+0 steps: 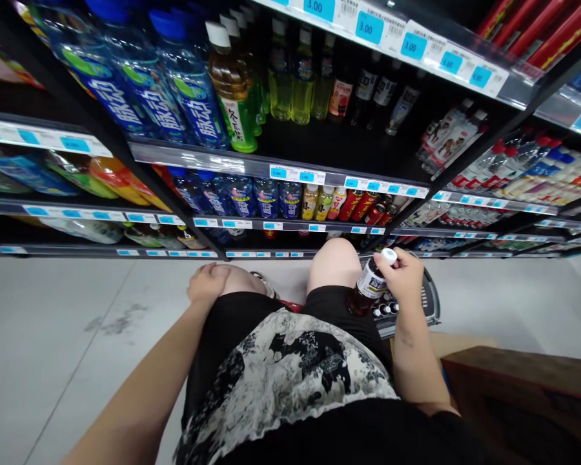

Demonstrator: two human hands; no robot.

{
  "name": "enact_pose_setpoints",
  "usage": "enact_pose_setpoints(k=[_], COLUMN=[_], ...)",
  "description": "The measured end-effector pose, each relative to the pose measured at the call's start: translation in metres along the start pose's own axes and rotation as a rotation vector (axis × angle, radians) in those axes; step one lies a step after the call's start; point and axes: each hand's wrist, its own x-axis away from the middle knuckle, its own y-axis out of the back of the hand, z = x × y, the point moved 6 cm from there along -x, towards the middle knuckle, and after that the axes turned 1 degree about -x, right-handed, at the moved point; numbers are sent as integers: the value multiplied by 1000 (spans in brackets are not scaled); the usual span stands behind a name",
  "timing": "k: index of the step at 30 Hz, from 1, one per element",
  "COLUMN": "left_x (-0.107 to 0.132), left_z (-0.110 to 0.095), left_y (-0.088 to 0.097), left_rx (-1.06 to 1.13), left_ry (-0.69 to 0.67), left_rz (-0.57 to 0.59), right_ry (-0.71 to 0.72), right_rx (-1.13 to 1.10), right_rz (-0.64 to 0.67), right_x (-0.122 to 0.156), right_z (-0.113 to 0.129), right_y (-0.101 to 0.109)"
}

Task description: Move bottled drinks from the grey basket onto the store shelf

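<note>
My right hand [403, 276] grips a dark drink bottle [369, 284] near its white cap. The bottle has a white and dark blue label and is held tilted beside my right knee. Below it, a dark grey basket [432, 297] on the floor holds several bottles with white caps [385, 310], partly hidden by my arm and the held bottle. My left hand [208, 284] rests on my left knee, holding nothing, with its fingers lying over the knee.
Shelves of drinks stand in front, with blue bottles [188, 90], a green tea bottle [235, 97] and several dark bottles [385, 90] on the upper shelf [198, 158]. A brown cardboard box [527, 381] is at my right. Grey floor [77, 323] spreads to the left.
</note>
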Motion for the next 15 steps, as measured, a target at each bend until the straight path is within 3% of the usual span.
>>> enact_pose_setpoints(k=[4, 9, 15], left_x=[-1, 2, 9], left_z=[0, -3, -12], left_y=[0, 5, 15], left_rx=[-1, -14, -33], left_ry=[-5, -11, -4], left_rz=[4, 4, -35], right_ry=[-12, -96, -127], right_rx=[-121, -509, -616], right_rz=[-55, 53, 205], right_x=[0, 9, 8], right_z=[6, -7, -2], right_y=[-3, -16, -25])
